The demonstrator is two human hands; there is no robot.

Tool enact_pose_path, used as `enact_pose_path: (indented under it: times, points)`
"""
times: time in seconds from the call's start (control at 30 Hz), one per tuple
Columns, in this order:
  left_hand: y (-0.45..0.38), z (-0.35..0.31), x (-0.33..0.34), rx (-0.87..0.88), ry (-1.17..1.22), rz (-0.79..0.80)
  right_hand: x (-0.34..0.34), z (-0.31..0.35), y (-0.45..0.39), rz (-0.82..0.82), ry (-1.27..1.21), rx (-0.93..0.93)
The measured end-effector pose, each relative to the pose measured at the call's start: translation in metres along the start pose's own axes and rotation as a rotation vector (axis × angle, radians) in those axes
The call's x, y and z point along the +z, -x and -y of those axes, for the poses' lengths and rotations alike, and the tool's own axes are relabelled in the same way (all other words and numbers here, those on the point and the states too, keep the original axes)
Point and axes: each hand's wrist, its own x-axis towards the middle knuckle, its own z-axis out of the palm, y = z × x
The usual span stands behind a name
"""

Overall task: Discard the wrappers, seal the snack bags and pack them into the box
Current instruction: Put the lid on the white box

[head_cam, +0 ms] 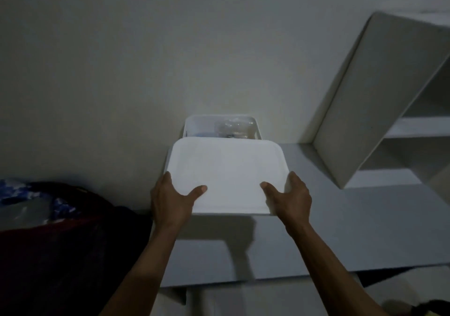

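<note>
I have a white lid (227, 174) held in both hands over the near part of the white box (220, 127), which sits on the pale desk (353, 230) against the wall (146, 60). My left hand (170, 196) grips the lid's near-left corner, thumb lying on top, fingers curled under the edge; my right hand (292, 196) grips the near-right corner the same way. The far part of the box is uncovered — I can see clear plastic snack bags (232, 128) inside it, though the dim light hides their detail. A white shelf unit (389, 101) stands on the desk to the right. At the left lies dark cloth with a blue-and-white patterned bag (26, 199) on it.
</note>
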Motion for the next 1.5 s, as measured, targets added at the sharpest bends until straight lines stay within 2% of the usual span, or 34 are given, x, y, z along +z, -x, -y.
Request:
enact_pose_path:
  times: [0.1, 0.27, 0.83, 1.13, 1.5]
  points:
    - [-0.022, -0.014, 0.002, -0.001, 0.021, 0.047, 0.000, 0.014, -0.019, -0.029, 0.053, -0.059]
    - [-0.054, -0.022, 0.023, 0.003, -0.005, 0.075, 0.019, 0.016, -0.055, -0.027, 0.059, -0.037]
    - [-0.231, -0.013, 0.120, -0.152, 0.038, 0.113, 0.136, 0.016, -0.236, 0.103, 0.033, 0.033]
    - [-0.245, 0.000, 0.146, -0.162, 0.025, 0.057, 0.161, -0.007, -0.262, 0.103, 0.009, 0.063]
    - [-0.247, 0.005, 0.156, -0.129, -0.130, 0.042, 0.165, -0.016, -0.264, 0.068, 0.009, 0.037]
